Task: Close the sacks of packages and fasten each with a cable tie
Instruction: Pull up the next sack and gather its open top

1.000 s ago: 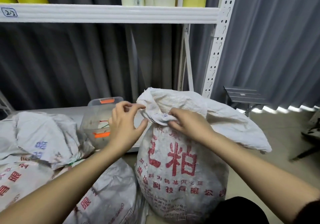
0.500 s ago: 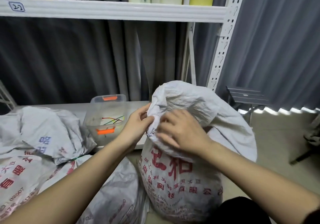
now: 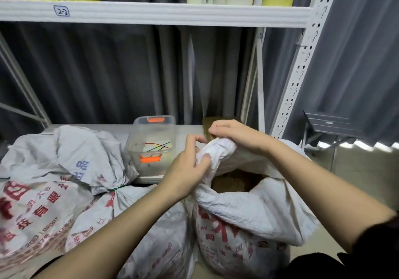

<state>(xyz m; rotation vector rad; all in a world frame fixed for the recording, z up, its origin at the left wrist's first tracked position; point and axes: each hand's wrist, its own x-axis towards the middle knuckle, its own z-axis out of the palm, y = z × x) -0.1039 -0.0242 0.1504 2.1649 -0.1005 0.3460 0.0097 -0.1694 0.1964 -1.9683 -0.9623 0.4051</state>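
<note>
Grey-curtained storeroom with white shelving: at five o'clock the open sack (image 3: 248,209) has its mouth gathered, left hand (image 3: 190,168) and right hand (image 3: 233,136) both clenching the bunched fabric; next, presumably, a cable tie from the clear box (image 3: 151,147) at twelve o'clock.

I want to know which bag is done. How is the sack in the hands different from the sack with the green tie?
The sack in the hands is partly open, brown contents showing; the tied sack is cinched by a green cable tie. The left hand and right hand hold the first sack's bunched top; nobody touches the tied one. Both are white with red print.
</note>
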